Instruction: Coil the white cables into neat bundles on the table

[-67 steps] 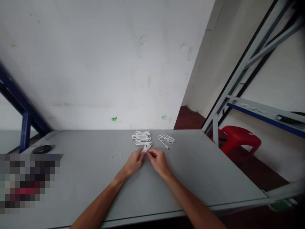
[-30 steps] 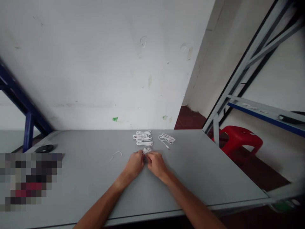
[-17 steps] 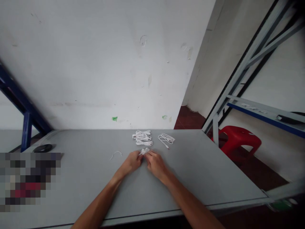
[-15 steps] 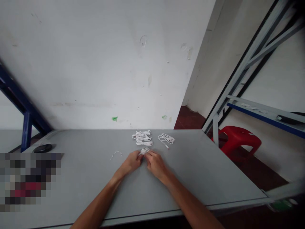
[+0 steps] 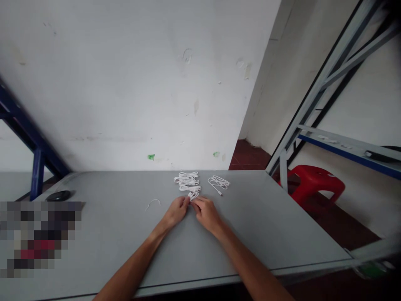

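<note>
Between my hands is a small coiled white cable, its near end hidden by my fingers. My left hand is closed on the cable's left side. From the right, my right hand pinches the same cable, thumb and fingers pressed together. Just beyond it lies a stack of folded white cables, close to the held one. A looser white cable with its plug showing rests to the right of the stack. Left of my hands, a short thin white strand lies curved on the table.
The grey table meets a white wall at the back. A black computer mouse sits at the left, above a pixelated patch. To the right stand a metal rack and a red plastic stool.
The held cable has turned and tilts more away from me, with both hands shifted slightly right and closer together. The other cables and the strand lie as before.
</note>
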`<act>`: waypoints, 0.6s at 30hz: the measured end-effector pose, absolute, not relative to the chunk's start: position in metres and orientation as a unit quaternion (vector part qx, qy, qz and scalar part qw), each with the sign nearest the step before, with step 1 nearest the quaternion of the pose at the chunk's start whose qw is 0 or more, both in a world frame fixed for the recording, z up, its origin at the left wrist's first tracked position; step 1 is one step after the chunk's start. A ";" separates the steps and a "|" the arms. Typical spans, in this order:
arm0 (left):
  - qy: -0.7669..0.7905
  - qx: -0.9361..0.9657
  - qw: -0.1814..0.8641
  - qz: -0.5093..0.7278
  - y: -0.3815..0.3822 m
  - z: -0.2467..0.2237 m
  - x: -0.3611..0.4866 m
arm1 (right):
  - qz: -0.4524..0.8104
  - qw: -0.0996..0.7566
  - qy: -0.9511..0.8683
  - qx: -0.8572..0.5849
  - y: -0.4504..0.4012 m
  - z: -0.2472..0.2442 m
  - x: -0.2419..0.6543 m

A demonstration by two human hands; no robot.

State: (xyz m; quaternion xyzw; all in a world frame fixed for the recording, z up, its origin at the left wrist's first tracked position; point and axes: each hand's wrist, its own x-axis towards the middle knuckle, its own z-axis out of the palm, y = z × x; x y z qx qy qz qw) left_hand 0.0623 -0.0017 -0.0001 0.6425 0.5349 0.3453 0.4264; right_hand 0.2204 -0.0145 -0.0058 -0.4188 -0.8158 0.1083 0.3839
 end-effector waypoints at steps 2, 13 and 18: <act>0.539 0.650 0.414 0.339 -0.001 -0.001 0.063 | 0.140 0.396 -0.808 -0.412 -0.014 -0.004 0.221; 0.534 0.693 0.374 0.306 0.002 -0.006 0.059 | 0.246 0.384 -0.779 -0.430 -0.016 0.009 0.229; 0.539 0.656 0.428 0.310 0.002 -0.009 0.058 | 0.205 0.413 -0.781 -0.420 -0.018 0.009 0.231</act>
